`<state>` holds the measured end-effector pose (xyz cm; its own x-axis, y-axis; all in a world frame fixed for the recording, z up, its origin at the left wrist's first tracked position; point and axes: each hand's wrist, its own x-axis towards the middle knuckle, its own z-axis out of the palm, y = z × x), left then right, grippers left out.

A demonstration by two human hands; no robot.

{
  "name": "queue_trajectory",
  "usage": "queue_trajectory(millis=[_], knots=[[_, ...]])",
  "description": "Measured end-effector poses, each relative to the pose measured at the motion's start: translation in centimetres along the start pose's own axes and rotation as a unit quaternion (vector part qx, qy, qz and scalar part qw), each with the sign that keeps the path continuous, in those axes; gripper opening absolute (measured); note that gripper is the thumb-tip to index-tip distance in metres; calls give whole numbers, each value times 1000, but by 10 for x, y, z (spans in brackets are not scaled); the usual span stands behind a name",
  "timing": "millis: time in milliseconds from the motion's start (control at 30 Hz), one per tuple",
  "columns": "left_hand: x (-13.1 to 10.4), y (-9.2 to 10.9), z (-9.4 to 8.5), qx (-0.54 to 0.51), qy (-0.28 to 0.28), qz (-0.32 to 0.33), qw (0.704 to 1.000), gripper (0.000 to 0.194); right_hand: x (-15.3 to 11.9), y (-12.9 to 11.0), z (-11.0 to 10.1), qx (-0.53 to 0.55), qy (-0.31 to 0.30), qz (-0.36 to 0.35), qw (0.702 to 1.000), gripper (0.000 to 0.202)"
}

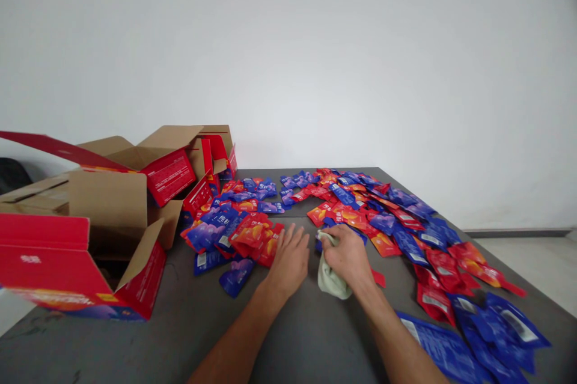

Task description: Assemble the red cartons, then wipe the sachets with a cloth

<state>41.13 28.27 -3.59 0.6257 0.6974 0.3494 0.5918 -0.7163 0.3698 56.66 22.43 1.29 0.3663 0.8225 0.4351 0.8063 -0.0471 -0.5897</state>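
A pale green cloth point(331, 276) hangs bunched from my right hand point(347, 252), whose fingers are closed round its upper part, with a blue packet partly behind. My left hand point(290, 258) lies spread at the right edge of the left pile, its fingers next to a red packet point(252, 234) and holding nothing that shows. Red and blue packets point(216, 228) form a pile left of it, with a single blue packet point(237, 276) at the near edge. A second, wider spread of red and blue packets point(383, 222) runs along the table's right side.
Open red cardboard boxes point(148, 276) with brown flaps stand along the left of the dark table point(189, 336). Loose blue packets point(496, 336) lie near the front right edge. A white wall point(306, 59) rises behind the table.
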Motion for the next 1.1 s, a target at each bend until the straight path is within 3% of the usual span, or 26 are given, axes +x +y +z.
queue_trajectory(millis=[167,300,600,967,1100], knots=[[-1,25,7,-93,-108,114,983,61,6,16,-10,-57,39,21,997,18],[-3,30,13,-91,-155,143,973,57,10,29,-5,-80,20,34,996,19],[-5,21,2,-25,-88,92,992,37,9,35,3,-71,24,24,997,18],[-4,-3,-9,57,16,-45,997,35,5,26,15,-45,-9,9,999,22],[3,-3,-6,-1,33,-13,999,24,-1,21,30,-33,-35,-14,999,22]])
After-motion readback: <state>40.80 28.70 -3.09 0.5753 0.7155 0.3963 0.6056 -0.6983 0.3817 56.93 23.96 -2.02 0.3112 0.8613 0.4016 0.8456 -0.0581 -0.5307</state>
